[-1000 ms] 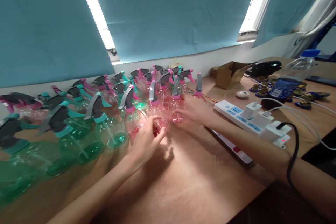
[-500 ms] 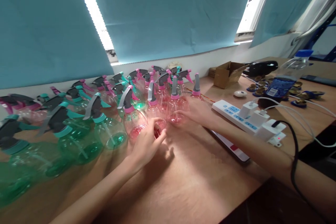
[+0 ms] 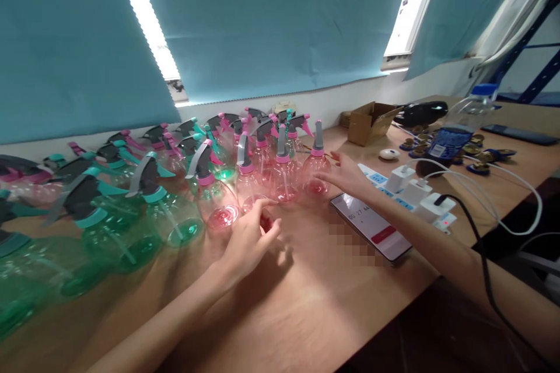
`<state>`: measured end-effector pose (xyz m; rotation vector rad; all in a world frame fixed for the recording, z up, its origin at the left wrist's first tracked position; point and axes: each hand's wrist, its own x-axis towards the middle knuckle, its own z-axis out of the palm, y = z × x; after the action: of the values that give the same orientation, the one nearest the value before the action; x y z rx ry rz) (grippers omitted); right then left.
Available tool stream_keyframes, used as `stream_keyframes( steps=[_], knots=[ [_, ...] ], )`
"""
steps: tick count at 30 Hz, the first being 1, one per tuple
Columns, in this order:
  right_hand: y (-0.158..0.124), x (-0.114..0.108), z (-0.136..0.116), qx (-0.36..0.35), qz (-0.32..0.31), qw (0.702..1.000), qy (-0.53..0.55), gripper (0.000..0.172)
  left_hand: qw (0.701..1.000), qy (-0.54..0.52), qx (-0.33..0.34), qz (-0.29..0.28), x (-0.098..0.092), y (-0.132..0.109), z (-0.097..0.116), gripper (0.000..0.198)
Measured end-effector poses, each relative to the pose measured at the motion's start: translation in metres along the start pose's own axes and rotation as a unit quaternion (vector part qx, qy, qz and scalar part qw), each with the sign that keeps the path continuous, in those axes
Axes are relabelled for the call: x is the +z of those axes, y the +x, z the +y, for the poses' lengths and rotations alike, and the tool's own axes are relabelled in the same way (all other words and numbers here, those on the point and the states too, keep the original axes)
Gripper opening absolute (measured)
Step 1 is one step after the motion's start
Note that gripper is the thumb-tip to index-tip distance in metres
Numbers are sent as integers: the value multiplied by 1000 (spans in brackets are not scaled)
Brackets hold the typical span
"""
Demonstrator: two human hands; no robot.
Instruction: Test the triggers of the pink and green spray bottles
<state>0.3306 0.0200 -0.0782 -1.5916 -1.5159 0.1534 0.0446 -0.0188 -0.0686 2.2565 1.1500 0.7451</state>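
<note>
Pink and green spray bottles with grey trigger heads crowd the left and middle of the table. My right hand (image 3: 347, 176) is beside the rightmost pink spray bottle (image 3: 315, 170), thumb and fingers apart, holding nothing; whether a fingertip touches the bottle I cannot tell. My left hand (image 3: 250, 239) hovers over the table in front of another pink spray bottle (image 3: 252, 186), its fingers loosely curled with a gap to the thumb and nothing visible in them. One more pink spray bottle (image 3: 284, 178) stands upright between the hands. Left of my left hand is a green spray bottle (image 3: 172, 213).
A phone showing a timer (image 3: 371, 227) lies below my right forearm. Beyond it are a power strip with white chargers (image 3: 420, 192) and cables, a white mouse (image 3: 389, 154), an open cardboard box (image 3: 370, 125), a drink bottle (image 3: 455, 134) and several gold-and-blue pieces (image 3: 479, 166).
My right hand has drawn back from the rightmost pink bottle, which now stands in line with the others and shows more fully. More of the phone shows. The view has shifted slightly right.
</note>
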Motion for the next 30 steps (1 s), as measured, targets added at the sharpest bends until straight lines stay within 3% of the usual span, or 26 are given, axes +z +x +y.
stream_keyframes(
  steps=[2,7,12,16,18,21,23,26,30],
  knots=[
    [7,8,-1,0,-22,1000,16,76,1000,0,4,-2,1,0,3,29],
    [11,15,-3,17,-41,999,26,61,1000,-7,23,-11,0,-4,8,27],
    [4,-4,-11,49,3,999,9,67,999,-32,28,-8,-3,-12,11,24],
    [-27,-26,-51,7,58,998,22,70,998,-67,4,16,-13,-23,21,22],
    [-54,-29,-80,-35,41,997,48,66,995,-90,-12,43,-21,-29,26,26],
    [-95,-16,-120,-88,-48,988,114,55,989,-119,-1,86,-36,-39,30,44],
    [-115,1,-138,-74,-119,984,112,56,988,-119,15,100,-46,-45,30,58],
    [-132,31,-155,-73,-152,978,121,69,987,-112,22,114,-59,-54,29,67],
    [-141,63,-169,-132,-185,968,108,66,981,-130,-6,146,-75,-65,25,65]
  ],
)
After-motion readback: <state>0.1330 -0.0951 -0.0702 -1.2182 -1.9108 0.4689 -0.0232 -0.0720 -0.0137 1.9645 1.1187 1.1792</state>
